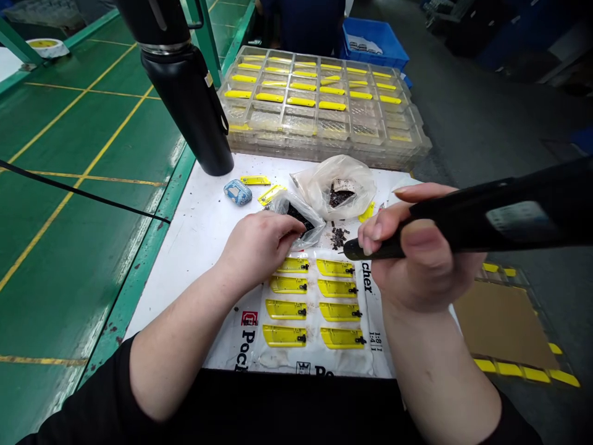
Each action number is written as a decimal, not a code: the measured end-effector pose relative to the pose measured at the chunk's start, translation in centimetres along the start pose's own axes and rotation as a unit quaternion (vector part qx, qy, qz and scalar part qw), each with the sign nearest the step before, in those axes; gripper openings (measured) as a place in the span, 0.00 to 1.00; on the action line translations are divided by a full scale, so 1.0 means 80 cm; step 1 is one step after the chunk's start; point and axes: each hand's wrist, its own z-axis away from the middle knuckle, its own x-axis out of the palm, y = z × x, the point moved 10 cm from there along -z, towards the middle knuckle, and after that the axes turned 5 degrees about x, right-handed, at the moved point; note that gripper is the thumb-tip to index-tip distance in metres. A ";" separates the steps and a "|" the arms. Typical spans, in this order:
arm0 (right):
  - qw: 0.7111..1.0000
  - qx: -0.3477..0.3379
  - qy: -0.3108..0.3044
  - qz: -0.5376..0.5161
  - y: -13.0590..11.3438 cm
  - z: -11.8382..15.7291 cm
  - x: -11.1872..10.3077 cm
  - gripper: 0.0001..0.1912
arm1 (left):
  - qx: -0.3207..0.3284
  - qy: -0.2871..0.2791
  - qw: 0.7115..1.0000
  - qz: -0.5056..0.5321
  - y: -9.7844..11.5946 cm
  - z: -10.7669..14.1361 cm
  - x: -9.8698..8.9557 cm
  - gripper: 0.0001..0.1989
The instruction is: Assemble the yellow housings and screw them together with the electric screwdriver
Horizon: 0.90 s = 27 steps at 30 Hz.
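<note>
My left hand (264,244) has its fingertips pressed together at the opening of a small clear bag (315,232) with black parts in it; whatever they pinch is too small to make out. My right hand (421,247) is wrapped round a black power screwdriver (463,216), its tip pointing left above the work surface. Below my hands, yellow parts (337,288) with small black pieces at their right ends lie in two columns on a white printed sheet (315,358). Small dark pieces (340,238) lie loose near the screwdriver tip.
A larger plastic bag (340,191) holds dark bits. Behind it are stacked clear trays (417,145) of yellow parts and a blue bin (380,43). A black bottle (194,105) stands back left, near a blue-and-white packet (238,192). A tray with cardboard (504,321) sits lower right.
</note>
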 end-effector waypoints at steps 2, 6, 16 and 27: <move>0.999 0.009 -0.003 -0.033 -0.004 -0.003 0.002 0.17 | -0.010 -0.030 0.998 0.048 0.005 0.001 0.008 0.10; 0.996 0.018 -0.006 -0.089 -0.015 -0.005 0.005 0.17 | -0.004 -0.086 0.991 0.105 0.022 0.005 0.026 0.15; 0.996 0.005 -0.029 -0.080 -0.030 0.002 0.011 0.19 | 0.049 -0.183 0.981 0.044 0.037 0.008 0.057 0.10; 0.997 0.007 -0.042 -0.065 -0.026 0.003 0.016 0.22 | 0.057 -0.180 0.981 0.037 0.039 0.005 0.057 0.09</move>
